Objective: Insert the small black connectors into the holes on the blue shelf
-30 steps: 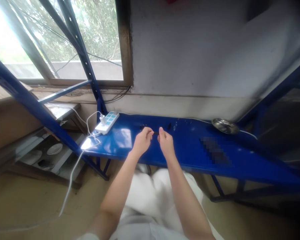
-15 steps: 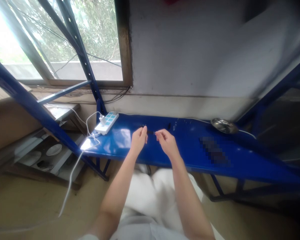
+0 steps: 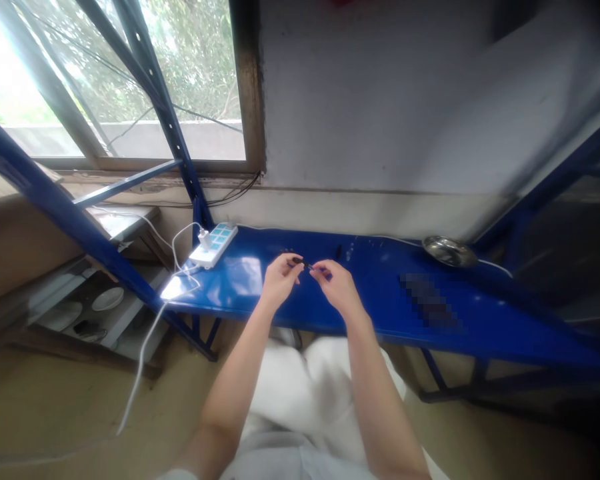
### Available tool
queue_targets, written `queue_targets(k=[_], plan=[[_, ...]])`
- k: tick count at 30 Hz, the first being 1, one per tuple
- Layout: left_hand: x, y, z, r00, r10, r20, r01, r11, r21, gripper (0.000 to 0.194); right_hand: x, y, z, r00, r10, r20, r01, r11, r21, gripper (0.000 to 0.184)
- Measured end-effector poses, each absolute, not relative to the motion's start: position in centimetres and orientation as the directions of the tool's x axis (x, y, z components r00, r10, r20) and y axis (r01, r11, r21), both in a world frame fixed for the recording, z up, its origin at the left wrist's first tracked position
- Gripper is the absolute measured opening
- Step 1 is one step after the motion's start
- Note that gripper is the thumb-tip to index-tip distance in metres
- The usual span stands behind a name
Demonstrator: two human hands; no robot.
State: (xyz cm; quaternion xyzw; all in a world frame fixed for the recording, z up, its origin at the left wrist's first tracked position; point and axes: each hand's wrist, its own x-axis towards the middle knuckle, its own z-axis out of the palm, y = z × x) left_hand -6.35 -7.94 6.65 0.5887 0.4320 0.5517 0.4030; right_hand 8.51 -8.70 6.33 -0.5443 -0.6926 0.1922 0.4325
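Over the blue table (image 3: pixel 380 300), my left hand (image 3: pixel 279 281) pinches a small, slim black piece (image 3: pixel 303 262) between thumb and fingers. My right hand (image 3: pixel 339 285) is closed in a pinch at the piece's right end, where a tiny pale tip shows; whether that tip is a separate part I cannot tell. Both hands' fingertips are almost together. Just beyond them lie another small black piece (image 3: pixel 339 251) and several tiny clear bits (image 3: pixel 349 253). Some small dark bits (image 3: pixel 289 251) lie behind my left hand.
A white power strip (image 3: pixel 214 245) with a plug and cable sits at the table's left end. At the back right is a shiny metal bowl (image 3: pixel 449 251), with a blurred-out dark object (image 3: pixel 430 303) in front. Blue frame posts (image 3: pixel 165 127) rise at the left beside a window.
My left fingers have shifted their grip, with the index finger now stretched along the black piece. My right hand has turned slightly, and the black piece shows more clearly between the hands.
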Motion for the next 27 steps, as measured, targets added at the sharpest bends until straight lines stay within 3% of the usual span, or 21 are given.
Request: queue_targets(k=[8, 18, 27], plan=[[-5.8, -7.4, 5.8, -0.106, 0.946, 0.306, 0.145, -0.29, 0.946, 0.026, 10.7, -7.8, 5.2, 0.113, 0.914, 0.389, 0.654, 0.226, -0.722, 0.025], [-1.3, -3.0, 1.3, 0.135, 0.933, 0.333, 0.414, -0.359, 0.837, 0.012, 14.9, -4.9, 2.1, 0.232, 0.932, 0.277, 0.653, 0.062, -0.755, 0.021], [2.1, 2.0, -2.0, 0.291, 0.919, 0.268, 0.626, -0.394, 0.673, 0.017, 17.3, -1.5, -0.8, 0.335, 0.926, 0.175, 0.676, -0.107, -0.729, 0.015]])
